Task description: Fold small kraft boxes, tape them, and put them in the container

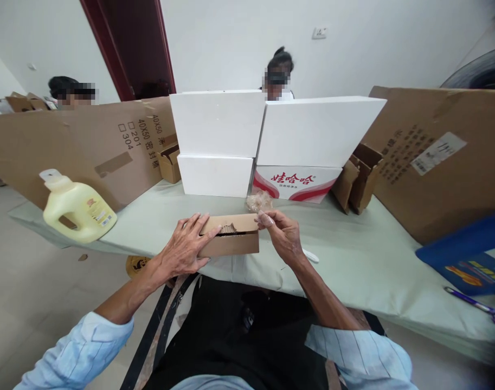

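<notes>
A small brown cardboard box lies at the near edge of the pale green table, its top flaps partly open. My left hand rests flat over the box's left end and grips it. My right hand is at the box's right end, fingers pinched on the corner of a flap. A small clear bag with brownish contents lies just behind the box. A thin white object lies on the table by my right wrist.
White foam boxes are stacked at the back, one on a red-and-white carton. Cardboard sheets stand on both sides. A yellow detergent bottle sits left, folded brown boxes right, a blue bag and purple scissors far right. Two people sit behind.
</notes>
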A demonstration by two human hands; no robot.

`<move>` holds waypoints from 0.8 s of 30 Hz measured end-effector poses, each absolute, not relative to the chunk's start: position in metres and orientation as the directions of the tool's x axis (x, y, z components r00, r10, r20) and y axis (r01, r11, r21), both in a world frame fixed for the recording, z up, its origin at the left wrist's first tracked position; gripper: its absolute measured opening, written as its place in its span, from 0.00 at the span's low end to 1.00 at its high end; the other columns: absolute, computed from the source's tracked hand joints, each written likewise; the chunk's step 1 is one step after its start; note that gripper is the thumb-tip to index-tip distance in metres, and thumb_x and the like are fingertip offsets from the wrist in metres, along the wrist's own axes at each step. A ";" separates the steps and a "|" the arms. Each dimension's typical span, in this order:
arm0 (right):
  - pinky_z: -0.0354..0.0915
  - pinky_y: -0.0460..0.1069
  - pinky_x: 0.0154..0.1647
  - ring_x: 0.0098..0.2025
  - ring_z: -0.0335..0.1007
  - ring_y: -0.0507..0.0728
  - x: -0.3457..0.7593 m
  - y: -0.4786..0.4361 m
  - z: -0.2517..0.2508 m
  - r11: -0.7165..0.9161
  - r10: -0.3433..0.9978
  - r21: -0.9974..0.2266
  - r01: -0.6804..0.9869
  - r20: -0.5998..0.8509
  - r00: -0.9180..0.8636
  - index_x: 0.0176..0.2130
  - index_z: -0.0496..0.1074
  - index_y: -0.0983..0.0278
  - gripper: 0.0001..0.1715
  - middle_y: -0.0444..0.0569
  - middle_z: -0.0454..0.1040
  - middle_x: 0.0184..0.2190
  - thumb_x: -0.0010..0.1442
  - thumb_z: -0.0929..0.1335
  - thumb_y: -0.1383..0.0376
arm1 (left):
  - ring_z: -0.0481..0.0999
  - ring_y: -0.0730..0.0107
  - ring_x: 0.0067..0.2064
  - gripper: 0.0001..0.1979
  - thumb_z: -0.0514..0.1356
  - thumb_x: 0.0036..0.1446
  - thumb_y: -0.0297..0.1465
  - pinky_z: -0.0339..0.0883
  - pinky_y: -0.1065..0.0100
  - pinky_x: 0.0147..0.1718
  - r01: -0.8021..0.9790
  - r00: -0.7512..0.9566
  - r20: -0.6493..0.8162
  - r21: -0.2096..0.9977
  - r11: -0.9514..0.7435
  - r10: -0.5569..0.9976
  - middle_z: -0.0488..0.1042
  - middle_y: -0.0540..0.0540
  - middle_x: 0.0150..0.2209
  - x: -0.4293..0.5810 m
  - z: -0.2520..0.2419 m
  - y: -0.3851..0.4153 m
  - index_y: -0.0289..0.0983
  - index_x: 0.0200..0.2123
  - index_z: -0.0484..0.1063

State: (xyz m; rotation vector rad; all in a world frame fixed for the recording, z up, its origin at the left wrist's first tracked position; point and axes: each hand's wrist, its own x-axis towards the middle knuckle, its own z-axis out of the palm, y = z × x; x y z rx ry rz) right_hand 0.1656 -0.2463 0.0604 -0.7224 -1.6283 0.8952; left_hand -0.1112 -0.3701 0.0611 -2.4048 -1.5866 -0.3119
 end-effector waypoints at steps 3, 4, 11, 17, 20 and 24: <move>0.68 0.50 0.36 0.32 0.70 0.55 0.185 -0.229 0.052 0.528 0.841 -0.846 0.075 0.510 -0.180 0.35 0.79 0.61 0.22 0.45 0.77 0.29 0.66 0.72 0.45 | 0.61 0.28 0.70 0.47 0.70 0.55 0.31 0.58 0.36 0.62 0.897 0.443 0.248 -0.113 -0.428 0.862 0.56 0.26 0.74 -0.111 0.070 -0.367 0.44 0.76 0.56; 0.67 0.50 0.35 0.32 0.70 0.55 0.192 -0.222 0.048 0.526 0.845 -0.845 0.097 0.508 -0.166 0.36 0.79 0.61 0.21 0.45 0.77 0.29 0.67 0.72 0.46 | 0.62 0.30 0.70 0.48 0.69 0.55 0.30 0.58 0.37 0.62 0.880 0.474 0.232 -0.112 -0.461 0.849 0.56 0.26 0.73 -0.113 0.073 -0.366 0.45 0.76 0.55; 0.66 0.50 0.35 0.30 0.70 0.55 0.220 -0.161 0.024 0.615 0.777 -0.701 0.360 0.617 -0.126 0.36 0.77 0.61 0.18 0.45 0.76 0.28 0.70 0.67 0.51 | 0.55 0.35 0.76 0.53 0.65 0.51 0.24 0.55 0.38 0.68 0.850 0.526 0.126 -0.039 -0.526 0.841 0.51 0.30 0.76 -0.128 0.086 -0.351 0.47 0.77 0.46; 0.66 0.52 0.38 0.33 0.72 0.58 0.210 -0.094 0.008 0.659 0.718 -0.554 0.508 0.665 -0.206 0.35 0.75 0.61 0.14 0.50 0.79 0.32 0.68 0.65 0.58 | 0.52 0.33 0.76 0.55 0.66 0.50 0.23 0.54 0.35 0.68 0.869 0.491 0.102 0.008 -0.494 0.865 0.49 0.30 0.76 -0.123 0.086 -0.336 0.48 0.77 0.45; 0.65 0.53 0.41 0.37 0.73 0.60 0.205 -0.069 -0.001 0.661 0.706 -0.502 0.557 0.667 -0.238 0.35 0.75 0.60 0.11 0.52 0.79 0.35 0.67 0.65 0.61 | 0.57 0.34 0.75 0.47 0.69 0.57 0.34 0.59 0.39 0.66 0.859 0.496 0.080 0.099 -0.502 0.865 0.54 0.33 0.75 -0.121 0.097 -0.332 0.48 0.75 0.51; 0.66 0.53 0.43 0.40 0.73 0.62 0.200 -0.051 -0.013 0.661 0.696 -0.455 0.596 0.669 -0.261 0.38 0.76 0.60 0.11 0.54 0.79 0.37 0.69 0.65 0.62 | 0.67 0.40 0.68 0.32 0.64 0.67 0.49 0.65 0.45 0.62 0.839 0.498 0.086 0.204 -0.504 0.863 0.67 0.34 0.68 -0.111 0.106 -0.311 0.43 0.67 0.62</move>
